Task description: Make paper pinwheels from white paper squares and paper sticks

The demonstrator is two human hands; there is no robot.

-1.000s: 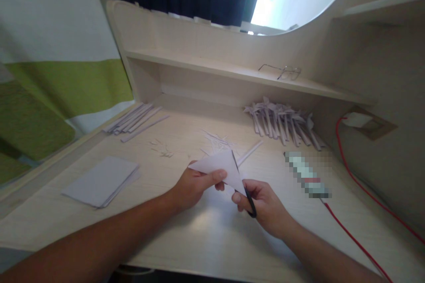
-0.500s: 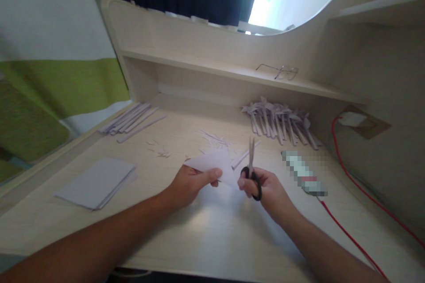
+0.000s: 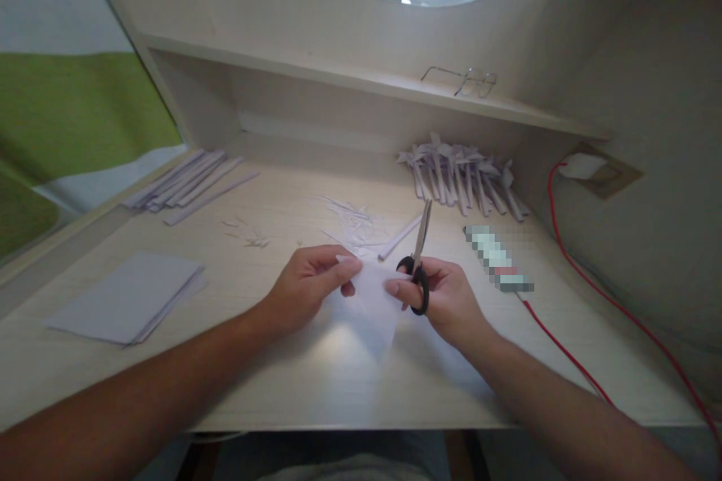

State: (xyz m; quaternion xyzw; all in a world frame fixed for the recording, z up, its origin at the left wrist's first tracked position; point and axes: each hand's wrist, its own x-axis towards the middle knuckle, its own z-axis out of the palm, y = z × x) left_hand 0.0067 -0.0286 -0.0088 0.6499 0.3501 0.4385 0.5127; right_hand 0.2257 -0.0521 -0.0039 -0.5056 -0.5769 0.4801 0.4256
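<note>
A white sheet of paper (image 3: 371, 308) hangs between my hands above the desk, one corner pointing toward me. My left hand (image 3: 313, 282) is closed, pinching its upper left corner between thumb and fingers. Black-handled scissors (image 3: 421, 240) sit in my right hand (image 3: 454, 301), blades pointing up and away and looking closed. My right thumb also touches the paper's right corner. Just beyond the sheet lie thin paper scraps (image 3: 355, 222) and one rolled paper stick (image 3: 399, 237).
Rolled paper sticks (image 3: 192, 180) lie at the back left, a paper stack (image 3: 129, 297) nearer. Several paper pinwheels (image 3: 462, 169) are bunched at the back right. A phone (image 3: 496, 259) with a red cable (image 3: 564, 353) lies on the right. Glasses (image 3: 477, 81) rest on the shelf.
The paper has turned, with a corner now hanging toward me. My right hand has come in to touch it, still holding the scissors. The view has tilted downward.
</note>
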